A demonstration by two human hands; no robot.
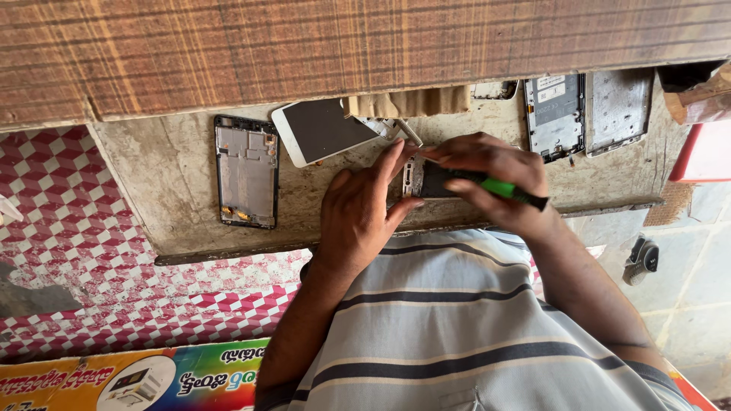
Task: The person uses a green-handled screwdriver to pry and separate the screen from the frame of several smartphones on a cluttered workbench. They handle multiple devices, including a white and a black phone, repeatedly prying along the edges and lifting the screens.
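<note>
Head view showed the left hand (358, 213) steadying a small phone body (426, 181) on the counter (175, 175), fingers (392, 164) pressed against it; the right hand (491, 175) gripped a green-handled screwdriver (502, 187). Thin, light, likely fragile; best held by its edges.

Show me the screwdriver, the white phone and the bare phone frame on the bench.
screwdriver (499, 187), head view, green handle band.
white phone (320, 131), head view, middle of its dark screen.
phone frame (247, 171), head view, centre of the grey plate.
</note>
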